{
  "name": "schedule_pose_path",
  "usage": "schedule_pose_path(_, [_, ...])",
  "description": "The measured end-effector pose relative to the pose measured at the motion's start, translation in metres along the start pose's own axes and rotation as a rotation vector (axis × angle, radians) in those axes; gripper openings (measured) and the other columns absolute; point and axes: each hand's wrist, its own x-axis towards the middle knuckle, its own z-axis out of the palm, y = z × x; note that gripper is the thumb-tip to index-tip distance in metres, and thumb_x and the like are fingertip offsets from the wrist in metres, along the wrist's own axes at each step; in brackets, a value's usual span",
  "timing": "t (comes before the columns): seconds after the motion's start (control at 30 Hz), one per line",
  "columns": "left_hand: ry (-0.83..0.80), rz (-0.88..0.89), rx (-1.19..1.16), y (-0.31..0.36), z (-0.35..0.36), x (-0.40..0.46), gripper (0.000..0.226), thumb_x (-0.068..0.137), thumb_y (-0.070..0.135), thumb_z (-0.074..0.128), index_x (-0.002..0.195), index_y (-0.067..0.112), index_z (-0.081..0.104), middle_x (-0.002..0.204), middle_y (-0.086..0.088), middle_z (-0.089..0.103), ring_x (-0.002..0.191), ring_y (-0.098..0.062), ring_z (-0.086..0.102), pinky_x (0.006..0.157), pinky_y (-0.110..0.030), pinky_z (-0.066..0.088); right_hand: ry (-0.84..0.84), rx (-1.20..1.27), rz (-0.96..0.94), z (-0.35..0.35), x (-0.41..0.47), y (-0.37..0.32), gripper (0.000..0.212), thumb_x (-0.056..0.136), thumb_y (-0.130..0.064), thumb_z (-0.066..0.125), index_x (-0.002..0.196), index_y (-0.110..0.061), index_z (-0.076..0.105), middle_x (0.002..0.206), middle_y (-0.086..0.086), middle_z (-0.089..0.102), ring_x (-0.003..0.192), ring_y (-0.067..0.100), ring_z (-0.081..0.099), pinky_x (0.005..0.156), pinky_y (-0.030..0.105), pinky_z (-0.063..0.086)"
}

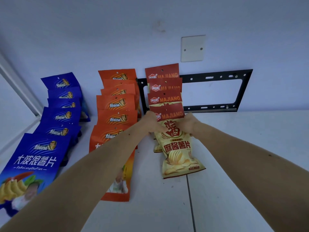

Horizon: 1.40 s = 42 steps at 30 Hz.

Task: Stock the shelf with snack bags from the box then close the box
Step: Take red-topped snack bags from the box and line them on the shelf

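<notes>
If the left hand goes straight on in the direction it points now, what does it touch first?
Most likely the MAJIANG bags stacked behind the front bag that the left hand grips together with the right hand. Behind those come the black bracket and the wall. Depth is hard to judge from this one view.

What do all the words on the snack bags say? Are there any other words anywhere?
"MAJIANG": red top strip of the front yellow bag, which both hands grip, and of the bags behind it.
"麻酱薯片": lower on that front yellow bag.
"大波浪薯片": front blue bag.
"DaBoLangShuPian": small line beneath that.
Blue and orange bags carry a small logo at the top, too blurred to read.
The wall plate has no words.
</notes>
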Motion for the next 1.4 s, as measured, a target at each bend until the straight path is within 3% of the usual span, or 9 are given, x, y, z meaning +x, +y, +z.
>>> schedule_pose_path(0.13, [0.045,0.005,0.032,0.001,-0.001,0.004,0.061,0.072,0.021,0.083,0.120,0.006,0.050,0.117,-0.008,0.061,0.107,-0.023,0.061,0.089,-0.035,0.054,0.033,0.077,0.041,0.006,-0.004,-0.002,0.042,0.091,-0.023,0.054,0.127,-0.003,0.044,0.111,0.012,0.063,0.096,0.025,0.064,0.070,0.032,0.051])
schedule_pose_path(0.3, [0.093,0.025,0.036,-0.002,-0.006,0.008,0.093,0.064,0.023,0.088,0.137,0.002,0.034,0.124,-0.009,0.057,0.108,-0.023,0.060,0.095,-0.038,0.052,0.081,0.116,0.039,0.012,-0.005,0.000,0.051,0.095,-0.023,0.052,0.134,-0.004,0.026,0.118,0.014,0.058,0.107,0.027,0.060,0.081,0.034,0.050])
schedule_pose_path(0.53, [0.145,0.036,0.010,0.000,-0.002,0.000,0.110,0.080,0.022,0.078,0.145,-0.007,-0.006,0.131,-0.014,0.053,0.120,-0.026,0.053,0.104,-0.037,0.044,0.048,-0.077,0.052,0.009,-0.011,0.000,0.057,0.088,-0.042,0.058,0.130,-0.007,0.041,0.123,0.011,0.051,0.111,0.027,0.056,0.092,0.036,0.050])
schedule_pose_path(0.8, [0.165,0.052,0.041,0.000,-0.003,-0.007,0.099,0.083,0.026,0.074,0.144,-0.006,0.002,0.126,-0.014,0.055,0.114,-0.026,0.058,0.096,-0.036,0.050,-0.272,-0.160,0.253,-0.004,-0.052,0.003,0.069,0.089,-0.062,0.048,0.133,-0.008,0.043,0.114,0.014,0.061,0.104,0.030,0.061,0.084,0.041,0.048])
schedule_pose_path(0.87, [0.162,0.068,0.067,0.002,-0.003,-0.009,0.099,0.084,0.027,0.073,0.144,-0.006,0.002,0.126,-0.014,0.054,0.112,-0.026,0.059,0.095,-0.035,0.050,-0.247,-0.132,0.250,0.001,-0.054,0.003,0.062,0.092,-0.059,0.046,0.125,-0.007,0.048,0.089,0.011,0.063,0.085,0.026,0.064,0.075,0.037,0.050])
schedule_pose_path(1.0, [0.156,0.104,0.117,0.006,-0.003,-0.016,0.084,0.086,0.024,0.070,0.142,-0.001,0.013,0.132,-0.014,0.046,0.113,-0.026,0.057,0.097,-0.037,0.050,-0.157,-0.196,0.197,0.008,-0.055,0.003,0.062,0.092,-0.059,0.045,0.119,-0.003,0.053,0.105,0.014,0.068,0.095,0.030,0.069,0.079,0.035,0.055])
schedule_pose_path(1.13, [0.151,0.139,0.216,0.010,-0.008,-0.025,0.070,0.088,0.026,0.068,0.139,0.002,0.026,0.132,-0.013,0.040,0.114,-0.026,0.055,0.092,-0.031,0.048,-0.146,-0.173,0.234,0.002,-0.062,0.001,0.066,0.091,-0.063,0.041,0.117,-0.004,0.049,0.077,0.010,0.058,0.083,0.027,0.067,0.060,0.034,0.050])
schedule_pose_path(1.23, [0.154,0.188,0.295,0.016,-0.018,-0.032,0.051,0.089,0.030,0.066,0.129,0.005,0.044,0.117,-0.009,0.043,0.114,-0.025,0.054,0.087,-0.028,0.045,-0.051,-0.203,0.182,-0.009,-0.059,0.004,0.058,0.091,-0.066,0.037,0.104,-0.011,0.046,0.072,0.005,0.050,0.075,0.023,0.056,0.070,0.035,0.047])
schedule_pose_path(1.4, [0.251,0.120,0.377,0.032,-0.028,-0.044,0.074,0.086,0.032,0.069,0.137,-0.001,0.026,0.108,-0.010,0.052,0.090,-0.019,0.056,0.068,-0.029,0.046,0.096,-0.386,0.019,-0.035,-0.056,0.015,0.050,0.095,-0.059,0.037,0.078,-0.013,0.048,0.072,0.000,0.054,0.068,0.017,0.055,0.072,0.033,0.043])
